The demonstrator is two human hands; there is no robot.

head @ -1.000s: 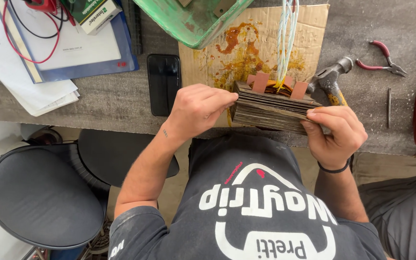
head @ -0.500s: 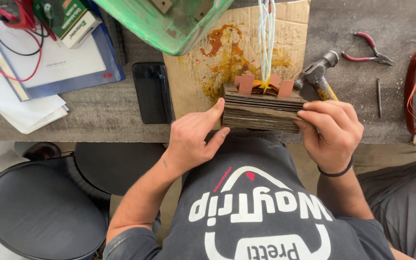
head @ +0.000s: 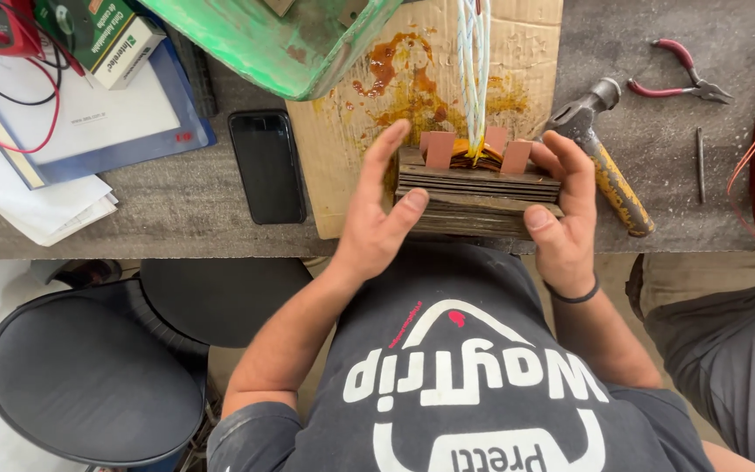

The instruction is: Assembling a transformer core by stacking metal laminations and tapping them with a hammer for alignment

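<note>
A stack of thin dark metal plates (head: 478,197) with brown tabs and a yellow winding at its top sits at the near edge of the workbench, on a stained sheet of cardboard (head: 412,79). White and blue wires (head: 474,70) rise from the winding. My left hand (head: 376,210) presses flat against the stack's left side, fingers straight, thumb on the front face. On the opposite side my right hand (head: 565,205) clasps the block, thumb on the front; a dark band circles that wrist.
A hammer (head: 605,157) lies just right of the stack, red-handled pliers (head: 679,74) farther back. A black phone (head: 266,166) lies left of the cardboard, beside papers and a blue clipboard (head: 124,122). A green bin (head: 281,39) stands behind. Black stools (head: 89,385) stand below the bench.
My left hand has come off the top of the stack and now lies flat along its left side. My right hand has shifted from covering the right corner to clasping the right side.
</note>
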